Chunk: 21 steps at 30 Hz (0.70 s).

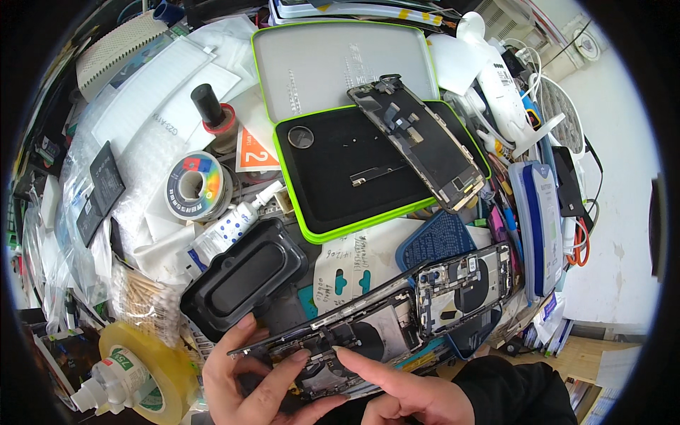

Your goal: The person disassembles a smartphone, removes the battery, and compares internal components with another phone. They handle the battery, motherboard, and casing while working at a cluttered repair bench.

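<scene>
An opened phone body (397,312) with exposed boards lies tilted across the low middle of the cluttered bench. My left hand (244,382) grips its near left end, fingers curled over the frame edge. My right hand (407,393) points with the index finger, the tip touching the phone's inside near its lower left part. A detached phone screen (418,142) leans across the green-rimmed black tray (333,212), which also carries a small round part and a thin metal strip.
A grey tray lid (319,64) stands behind the tray. A black plastic holder (244,280), small white bottle (227,230), solder spool (195,185), tape roll (152,368), cotton swabs (145,297) and blue case (542,227) crowd around.
</scene>
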Available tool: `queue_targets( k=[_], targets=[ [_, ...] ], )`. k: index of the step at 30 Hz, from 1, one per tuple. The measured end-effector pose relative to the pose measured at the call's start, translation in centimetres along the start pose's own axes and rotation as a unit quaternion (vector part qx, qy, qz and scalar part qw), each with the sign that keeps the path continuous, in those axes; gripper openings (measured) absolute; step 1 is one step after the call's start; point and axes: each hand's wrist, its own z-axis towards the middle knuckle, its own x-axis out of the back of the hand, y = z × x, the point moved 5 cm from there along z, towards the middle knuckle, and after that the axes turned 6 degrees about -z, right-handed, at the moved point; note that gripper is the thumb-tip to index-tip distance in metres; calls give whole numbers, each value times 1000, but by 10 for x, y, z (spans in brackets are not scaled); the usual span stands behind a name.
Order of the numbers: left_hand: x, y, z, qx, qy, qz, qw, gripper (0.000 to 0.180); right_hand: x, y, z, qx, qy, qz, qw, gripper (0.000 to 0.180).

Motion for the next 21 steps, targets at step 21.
queue_targets(
  k=[21],
  targets=[
    [0,-1,-1,8,-1,-15,1000,62,-10,9,-2,100,21,-159,982,91]
  ],
)
